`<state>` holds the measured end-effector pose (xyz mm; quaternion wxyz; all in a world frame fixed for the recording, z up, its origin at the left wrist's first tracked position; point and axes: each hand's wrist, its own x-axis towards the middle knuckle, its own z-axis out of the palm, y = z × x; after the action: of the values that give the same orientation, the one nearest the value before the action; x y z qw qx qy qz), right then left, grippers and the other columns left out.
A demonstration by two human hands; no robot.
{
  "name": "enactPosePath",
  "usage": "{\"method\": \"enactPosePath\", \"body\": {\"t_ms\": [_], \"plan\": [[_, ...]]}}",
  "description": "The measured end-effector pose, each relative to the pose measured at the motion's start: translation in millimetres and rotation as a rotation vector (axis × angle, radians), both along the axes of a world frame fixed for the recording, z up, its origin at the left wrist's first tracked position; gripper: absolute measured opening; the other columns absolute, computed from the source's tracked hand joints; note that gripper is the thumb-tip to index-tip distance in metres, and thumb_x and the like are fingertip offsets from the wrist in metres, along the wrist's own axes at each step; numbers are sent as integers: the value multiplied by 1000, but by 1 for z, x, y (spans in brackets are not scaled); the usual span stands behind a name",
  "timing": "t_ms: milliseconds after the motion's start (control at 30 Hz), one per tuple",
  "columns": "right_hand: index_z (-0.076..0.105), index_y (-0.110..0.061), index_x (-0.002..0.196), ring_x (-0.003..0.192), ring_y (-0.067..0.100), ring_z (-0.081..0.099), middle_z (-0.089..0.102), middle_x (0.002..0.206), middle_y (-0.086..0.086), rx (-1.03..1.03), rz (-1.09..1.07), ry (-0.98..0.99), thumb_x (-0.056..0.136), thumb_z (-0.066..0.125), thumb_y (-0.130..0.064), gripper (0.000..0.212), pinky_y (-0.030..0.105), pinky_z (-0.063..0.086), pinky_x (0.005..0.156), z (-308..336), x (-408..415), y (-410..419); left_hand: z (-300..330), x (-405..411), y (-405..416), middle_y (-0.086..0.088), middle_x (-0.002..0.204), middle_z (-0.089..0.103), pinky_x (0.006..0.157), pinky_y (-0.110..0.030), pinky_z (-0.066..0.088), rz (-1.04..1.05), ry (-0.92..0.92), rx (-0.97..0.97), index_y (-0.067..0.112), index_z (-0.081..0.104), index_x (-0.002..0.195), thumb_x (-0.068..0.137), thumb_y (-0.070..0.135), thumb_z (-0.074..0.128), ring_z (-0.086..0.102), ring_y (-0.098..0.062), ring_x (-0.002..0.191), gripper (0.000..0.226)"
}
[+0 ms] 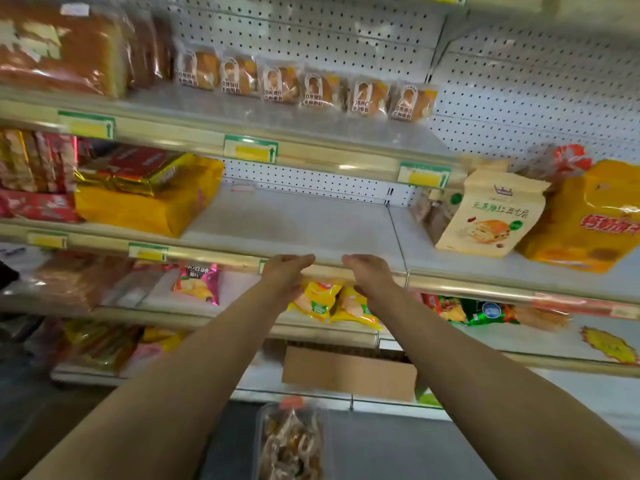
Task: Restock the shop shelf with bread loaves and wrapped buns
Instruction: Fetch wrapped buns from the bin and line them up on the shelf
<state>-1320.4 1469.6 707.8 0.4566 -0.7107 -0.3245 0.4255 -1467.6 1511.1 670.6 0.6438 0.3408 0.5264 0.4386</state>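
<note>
Both hands, left hand point(284, 277) and right hand point(369, 275), rest on the middle shelf point(294, 230) front edge, fingers point(301, 259) pressed together, holding nothing, below six wrapped buns point(304, 86)

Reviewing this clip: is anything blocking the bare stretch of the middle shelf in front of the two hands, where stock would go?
Nothing visible does. The left hand and right hand rest at the front edge of the white middle shelf, and neither holds stock. The bare stretch lies between the yellow foil packs and the beige paper bread bag.

The person is showing two bare forearms, wearing no sleeves. The left hand point(285, 277) and right hand point(370, 275) are wearing no gloves.
</note>
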Motion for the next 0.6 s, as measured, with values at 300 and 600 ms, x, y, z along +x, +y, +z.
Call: {"method": "enactPosePath", "body": {"t_ms": [300, 600], "plan": [[70, -5, 105, 70, 18, 47, 57, 89, 6, -259, 107, -10, 92, 68, -24, 24, 30, 38, 69, -130, 16, -34, -130, 7, -54, -13, 90, 58, 65, -28, 45, 29, 119, -275, 10, 62, 107, 85, 27, 79, 57, -17, 73, 32], [65, 3, 122, 93, 28, 60, 66, 121, 23, -538, 157, 30, 100, 59, -20, 32, 39, 52, 88, -263, 32, -54, -273, 19, -89, 1, 66, 57, 44, -17, 38, -16, 237, -455, 9, 75, 99, 88, 28, 77, 48, -10, 55, 22]]}}
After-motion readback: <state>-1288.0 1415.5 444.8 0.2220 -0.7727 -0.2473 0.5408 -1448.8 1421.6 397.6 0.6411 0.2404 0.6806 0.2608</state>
